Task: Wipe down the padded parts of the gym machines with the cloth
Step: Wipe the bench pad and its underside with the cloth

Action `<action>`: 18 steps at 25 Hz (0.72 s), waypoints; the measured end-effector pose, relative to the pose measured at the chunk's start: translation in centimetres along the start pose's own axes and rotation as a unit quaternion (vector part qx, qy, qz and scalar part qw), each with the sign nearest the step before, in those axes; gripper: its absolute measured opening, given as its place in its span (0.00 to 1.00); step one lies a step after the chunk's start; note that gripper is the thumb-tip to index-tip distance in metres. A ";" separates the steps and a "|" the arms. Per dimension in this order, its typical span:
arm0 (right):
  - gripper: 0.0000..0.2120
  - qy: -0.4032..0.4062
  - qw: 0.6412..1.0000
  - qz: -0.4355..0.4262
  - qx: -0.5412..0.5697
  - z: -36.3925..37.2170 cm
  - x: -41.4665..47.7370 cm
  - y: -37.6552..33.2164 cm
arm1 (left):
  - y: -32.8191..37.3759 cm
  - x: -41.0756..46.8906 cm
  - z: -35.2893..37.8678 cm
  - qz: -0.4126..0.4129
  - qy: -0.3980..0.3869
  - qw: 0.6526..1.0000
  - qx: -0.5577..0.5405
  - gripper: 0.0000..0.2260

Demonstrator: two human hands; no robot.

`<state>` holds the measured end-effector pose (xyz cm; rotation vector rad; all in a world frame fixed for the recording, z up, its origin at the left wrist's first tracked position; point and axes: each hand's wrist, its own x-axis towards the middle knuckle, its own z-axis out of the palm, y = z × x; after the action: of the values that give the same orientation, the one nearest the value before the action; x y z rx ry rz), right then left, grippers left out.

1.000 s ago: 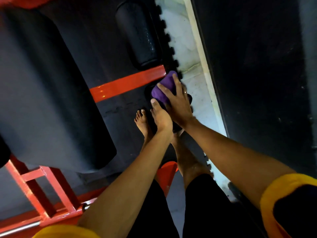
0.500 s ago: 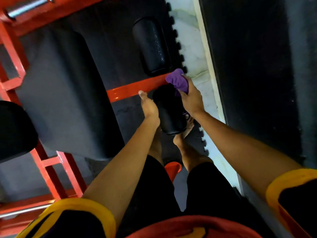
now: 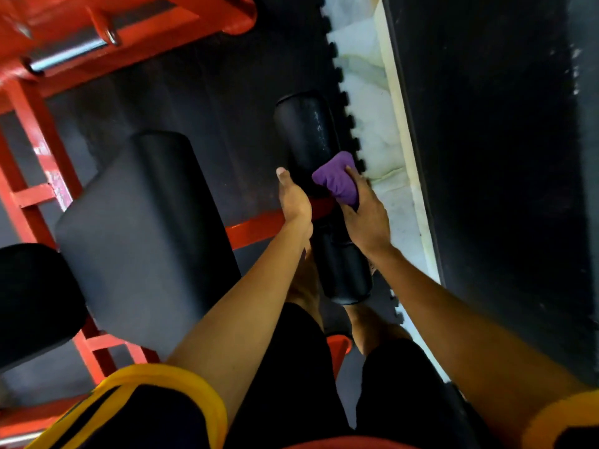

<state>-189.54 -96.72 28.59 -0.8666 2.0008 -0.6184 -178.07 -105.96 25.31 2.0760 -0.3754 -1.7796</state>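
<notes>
Two black roller pads sit end to end on a red crossbar (image 3: 256, 228): a far roller pad (image 3: 304, 131) and a near roller pad (image 3: 345, 270). My right hand (image 3: 368, 218) grips a bunched purple cloth (image 3: 337, 183) and presses it on the near end of the far roller, on its right side. My left hand (image 3: 293, 200) holds the same end from the left. Its thumb lies along the roller and its fingers are hidden underneath. A large black bench pad (image 3: 142, 228) lies to the left.
Another black pad (image 3: 32, 303) sits at the left edge, over a red steel frame (image 3: 35, 176) with a chrome peg (image 3: 68, 53) at the top left. A black wall (image 3: 486, 189) rises close on the right, past a white floor strip (image 3: 372, 131). My bare feet stand on the black mat below the rollers.
Both hands have moved forward from the near roller pad to the near end of the far one, taking the cloth along. The view has tilted, bringing the bench pad nearer.
</notes>
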 end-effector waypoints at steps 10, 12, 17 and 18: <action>0.39 -0.009 0.979 0.006 -0.204 5.3 8.0 -3.7 | 7.4 3.9 3.2 -0.056 -0.052 0.997 0.028 0.42; 0.37 0.011 0.975 -0.005 -0.220 5.5 10.3 -4.9 | 6.8 4.9 3.0 -0.057 -0.063 0.996 0.014 0.40; 0.33 0.085 0.991 0.025 -0.105 5.6 14.9 -7.1 | 5.9 6.3 2.6 -0.034 -0.100 0.994 0.041 0.51; 0.32 0.099 0.992 0.038 -0.072 5.2 16.5 -7.5 | 5.4 7.1 2.5 -0.036 -0.086 0.995 0.036 0.54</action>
<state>-189.12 -114.65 22.71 -0.8357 2.2706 -0.5399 -179.17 -114.18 21.18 2.0126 -0.4218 -2.0231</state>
